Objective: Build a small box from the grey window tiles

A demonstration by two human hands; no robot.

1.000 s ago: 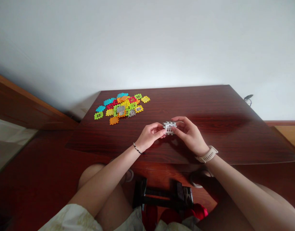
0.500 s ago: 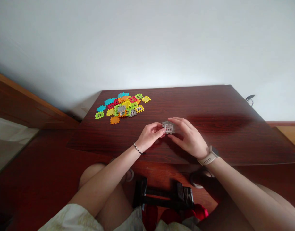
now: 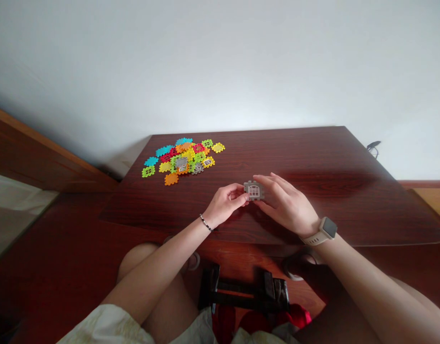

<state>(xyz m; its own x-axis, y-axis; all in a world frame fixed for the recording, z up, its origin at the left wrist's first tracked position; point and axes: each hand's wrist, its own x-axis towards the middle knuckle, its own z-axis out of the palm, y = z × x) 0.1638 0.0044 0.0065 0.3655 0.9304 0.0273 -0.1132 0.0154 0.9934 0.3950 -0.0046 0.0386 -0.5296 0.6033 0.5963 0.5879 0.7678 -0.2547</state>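
Observation:
Between my hands, above the near part of the table, is a grey interlocking plastic tile [image 3: 254, 191] with notched edges and a white arched window grid in its middle. My left hand [image 3: 227, 203] pinches its left edge, with the thumb on the lower front corner. On the other side my right hand [image 3: 286, 205] has its fingers curved around the right edge, thumb below and fingers above. The right fingertips hide part of that edge.
A pile of colourful interlocking tiles [image 3: 184, 160] lies at the left back of the dark wooden table [image 3: 295, 157]. A white wall [image 3: 220, 62] stands right behind it. A black cable [image 3: 374, 145] shows past the right edge. Below is a black metal frame [image 3: 243, 294].
The grey tile has moved slightly right and now faces me more squarely. My right wrist has turned, so the watch face shows. The pile has not moved.

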